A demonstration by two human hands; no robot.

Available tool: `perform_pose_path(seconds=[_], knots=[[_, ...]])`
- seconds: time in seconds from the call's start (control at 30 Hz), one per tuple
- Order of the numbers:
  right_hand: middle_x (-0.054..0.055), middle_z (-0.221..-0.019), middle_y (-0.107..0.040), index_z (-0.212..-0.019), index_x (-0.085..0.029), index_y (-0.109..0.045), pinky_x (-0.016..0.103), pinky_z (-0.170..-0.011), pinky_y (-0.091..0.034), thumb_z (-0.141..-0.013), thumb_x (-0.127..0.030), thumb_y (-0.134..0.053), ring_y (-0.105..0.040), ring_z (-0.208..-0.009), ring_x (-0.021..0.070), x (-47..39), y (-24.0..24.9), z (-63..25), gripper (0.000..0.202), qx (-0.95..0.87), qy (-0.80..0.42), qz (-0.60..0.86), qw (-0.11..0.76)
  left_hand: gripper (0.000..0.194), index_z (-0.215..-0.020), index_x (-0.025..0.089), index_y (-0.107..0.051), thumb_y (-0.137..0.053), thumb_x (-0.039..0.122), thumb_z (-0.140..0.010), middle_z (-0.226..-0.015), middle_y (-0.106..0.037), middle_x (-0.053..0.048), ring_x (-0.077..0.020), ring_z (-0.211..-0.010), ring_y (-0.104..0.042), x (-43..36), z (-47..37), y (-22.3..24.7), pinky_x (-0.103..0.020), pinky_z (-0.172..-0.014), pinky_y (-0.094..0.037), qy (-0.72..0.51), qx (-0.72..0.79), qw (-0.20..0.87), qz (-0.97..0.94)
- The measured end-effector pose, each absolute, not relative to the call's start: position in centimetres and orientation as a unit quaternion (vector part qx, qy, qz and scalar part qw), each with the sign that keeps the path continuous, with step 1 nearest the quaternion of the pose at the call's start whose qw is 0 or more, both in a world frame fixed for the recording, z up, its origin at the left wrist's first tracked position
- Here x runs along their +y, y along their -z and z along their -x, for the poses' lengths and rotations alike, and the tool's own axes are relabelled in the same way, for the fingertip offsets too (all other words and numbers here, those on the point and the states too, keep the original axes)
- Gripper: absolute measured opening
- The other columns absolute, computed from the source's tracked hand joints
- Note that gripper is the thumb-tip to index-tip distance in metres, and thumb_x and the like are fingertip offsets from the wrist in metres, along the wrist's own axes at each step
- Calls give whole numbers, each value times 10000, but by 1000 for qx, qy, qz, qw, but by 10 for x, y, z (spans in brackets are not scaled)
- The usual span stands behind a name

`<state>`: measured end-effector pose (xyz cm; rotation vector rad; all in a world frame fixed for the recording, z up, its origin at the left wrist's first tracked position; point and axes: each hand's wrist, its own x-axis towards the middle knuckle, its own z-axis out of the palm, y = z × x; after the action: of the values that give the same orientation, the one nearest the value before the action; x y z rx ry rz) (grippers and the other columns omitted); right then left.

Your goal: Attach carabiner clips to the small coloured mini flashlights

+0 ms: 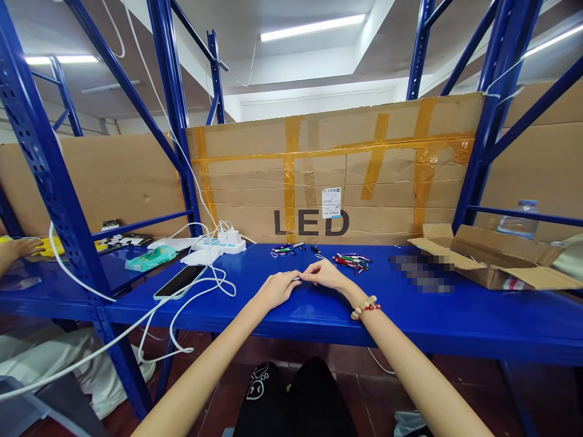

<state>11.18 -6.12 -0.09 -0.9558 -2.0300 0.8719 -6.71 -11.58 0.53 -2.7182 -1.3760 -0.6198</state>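
Over the blue table (319,303), near its middle, my two hands meet at the fingertips. A small dark and silvery item (297,278) shows between the fingers of my left hand (279,289), which is closed on it. My right hand (327,274), with a beaded bracelet on its wrist, pinches at the right end of the same item; its fingertips are partly hidden. Behind my hands lies a small group of dark and green pen-like pieces (285,249). A pile of red, green and purple pen-like pieces (353,261) is to the right.
A phone (181,282), white cables and a power strip (221,241) occupy the left side. An open cardboard box (492,258) stands at the right, beside a blurred patch. Taped cardboard (392,176) closes the back, between blue posts. Another person's hand (25,247) is far left.
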Motion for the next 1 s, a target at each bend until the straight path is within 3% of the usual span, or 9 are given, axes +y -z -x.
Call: perform_pose_path(seconds=[0.3,0.73,1.0], knots=[[-32,-425,-480,-621,-121,-664,204,-405,-277,-615,-541,-632,-377,-401,60,-62,0,-110,421,-782,-360,370,348,219,-1127,258,-376,-335,305,-918,-955,-634,-25,-216,-881,-614,-118,65,-6,-264,-696,-441,210,-469,16,858],[-40,-392,-459,-549,-128,-619,201,-390,-257,-620,-525,-644,-351,-369,51,-64,-2,-108,404,-782,-369,366,346,218,-1117,269,-402,-309,303,-923,-1019,-626,-29,-217,-938,-599,-117,63,-5,-272,-704,-442,209,-488,6,847],[-38,-453,-490,-639,-131,-647,196,-411,-281,-620,-507,-657,-385,-407,56,-60,0,-108,376,-781,-367,343,372,180,-1050,269,-437,-314,290,-920,-1010,-624,-13,-205,-948,-589,-117,62,-6,-251,-691,-425,214,-499,8,839]])
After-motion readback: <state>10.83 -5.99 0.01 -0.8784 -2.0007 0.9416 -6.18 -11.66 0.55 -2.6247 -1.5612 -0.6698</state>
